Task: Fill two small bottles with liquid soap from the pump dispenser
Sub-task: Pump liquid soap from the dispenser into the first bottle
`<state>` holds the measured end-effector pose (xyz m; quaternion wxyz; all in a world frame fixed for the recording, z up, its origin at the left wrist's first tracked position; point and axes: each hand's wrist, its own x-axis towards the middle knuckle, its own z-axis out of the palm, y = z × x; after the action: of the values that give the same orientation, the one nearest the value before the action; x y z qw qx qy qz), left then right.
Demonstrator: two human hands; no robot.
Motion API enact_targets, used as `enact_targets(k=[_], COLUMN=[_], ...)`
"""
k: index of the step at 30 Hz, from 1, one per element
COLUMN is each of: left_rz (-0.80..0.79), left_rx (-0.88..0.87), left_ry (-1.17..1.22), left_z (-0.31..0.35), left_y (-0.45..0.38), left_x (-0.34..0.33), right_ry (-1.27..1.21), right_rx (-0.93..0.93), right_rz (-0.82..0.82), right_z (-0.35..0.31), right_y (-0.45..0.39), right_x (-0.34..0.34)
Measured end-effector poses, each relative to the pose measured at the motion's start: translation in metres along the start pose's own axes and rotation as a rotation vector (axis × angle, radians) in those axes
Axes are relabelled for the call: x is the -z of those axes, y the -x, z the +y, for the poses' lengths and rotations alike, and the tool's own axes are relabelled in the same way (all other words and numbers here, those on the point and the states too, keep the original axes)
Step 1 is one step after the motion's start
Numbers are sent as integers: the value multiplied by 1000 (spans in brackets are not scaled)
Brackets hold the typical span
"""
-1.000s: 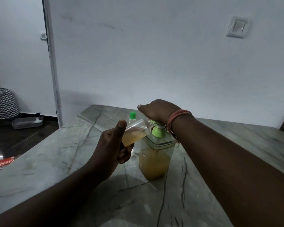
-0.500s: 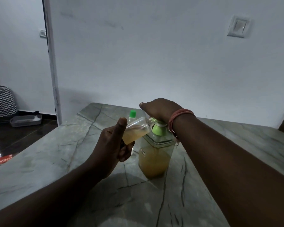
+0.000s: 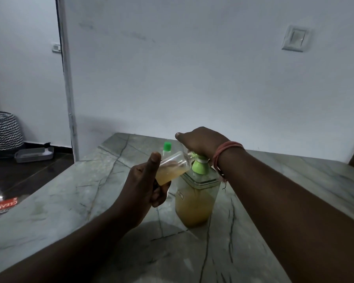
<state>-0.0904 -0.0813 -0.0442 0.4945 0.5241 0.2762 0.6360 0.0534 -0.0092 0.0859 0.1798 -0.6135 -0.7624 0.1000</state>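
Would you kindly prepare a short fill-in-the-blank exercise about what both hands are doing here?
1. The left hand holds a small bottle that is ____ toward the dispenser.
2. The right hand presses the dispenser's ____.
3. The second bottle has a ____ cap.

Missing words: tilted; pump; green

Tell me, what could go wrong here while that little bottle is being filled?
1. The small bottle, tilted in the left hand, meets the spout at a narrow mouth; soap could miss it and run onto the marble table.
2. The right hand presses the pump dispenser with nothing bracing its base, so it might tip or slide.
3. The bottle looks about half full; tilting it further could spill soap.
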Motion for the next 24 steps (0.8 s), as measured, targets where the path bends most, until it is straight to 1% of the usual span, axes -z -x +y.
enact_targets(k=[4,6,8,10,15,20,22,24], left_rz=[-5,-23,-13,-12,-26,-21,-14,-10], left_rx=[15,20,22,17,-2,10,18,21], left_ry=[2,10,12,17,13,12,18,20], left_z=[0,0,-1,-3,-2,0,0,0], left_y=[1,-1,-1,-1,-5,-1,-2,-2], left_x=[1,0,0,0,-1,2,2,2], right_ry=[85,104,9,-56,86,160,142,53], right_rx=[8,40,46,9,14,31,37,48], right_rz=[2,44,58,27,-2,-35,6,37], right_z=[-7,-5,0,3,-4,-8,-8,-6], right_y=[2,1,-2,0,3,-1,-1,-4], right_x=[0,2,0,-5,4,2,1,-1])
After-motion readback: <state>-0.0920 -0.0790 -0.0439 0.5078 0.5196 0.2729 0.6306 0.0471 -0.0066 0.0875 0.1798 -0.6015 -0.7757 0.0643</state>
